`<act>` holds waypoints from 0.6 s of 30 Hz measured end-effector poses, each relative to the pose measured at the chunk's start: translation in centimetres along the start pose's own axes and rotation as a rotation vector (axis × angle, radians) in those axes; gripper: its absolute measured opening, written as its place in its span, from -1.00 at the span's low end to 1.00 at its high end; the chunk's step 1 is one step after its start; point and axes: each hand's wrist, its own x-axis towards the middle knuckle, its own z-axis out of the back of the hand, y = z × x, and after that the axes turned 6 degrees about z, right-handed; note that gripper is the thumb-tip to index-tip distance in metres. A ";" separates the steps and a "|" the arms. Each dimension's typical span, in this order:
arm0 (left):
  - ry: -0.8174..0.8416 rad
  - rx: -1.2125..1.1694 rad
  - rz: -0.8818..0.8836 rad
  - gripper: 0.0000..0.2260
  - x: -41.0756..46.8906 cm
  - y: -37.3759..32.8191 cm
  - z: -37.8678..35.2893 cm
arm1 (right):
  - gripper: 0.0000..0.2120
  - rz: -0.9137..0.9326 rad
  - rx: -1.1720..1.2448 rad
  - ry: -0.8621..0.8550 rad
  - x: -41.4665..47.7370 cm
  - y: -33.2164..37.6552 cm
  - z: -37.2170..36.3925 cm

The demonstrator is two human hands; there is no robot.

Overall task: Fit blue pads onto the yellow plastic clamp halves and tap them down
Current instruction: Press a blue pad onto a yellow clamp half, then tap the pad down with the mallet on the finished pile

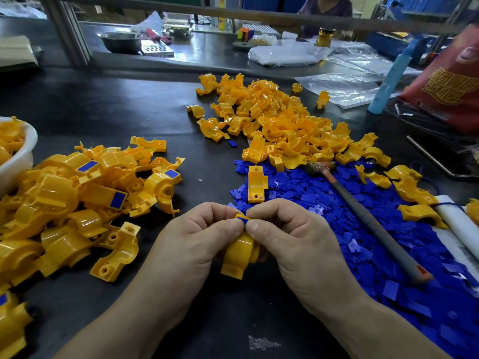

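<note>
My left hand [202, 229] and right hand [290, 229] both pinch a blue pad [242, 218] onto a yellow clamp half [239, 252] at desk [129, 104] front centre; it's not tapped yet. Padded halves [77, 198] are piled left, but a bigger bare pile [285, 125] and loose pads [363, 229] are left, with the hammer [373, 221] lying on them. The white tub [22, 164] far left holds more yellow halves.

Dark desk [103, 104] in front, metal frame rail [233, 18] across the back. Glossy second desk [207, 51] behind carries steel bowl [120, 41], clear plastic bags [285, 54].
</note>
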 end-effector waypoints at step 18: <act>-0.329 0.578 -0.020 -0.95 1.4 -0.3 1.8 | -0.57 0.041 -1.094 -0.049 1.1 2.3 6.0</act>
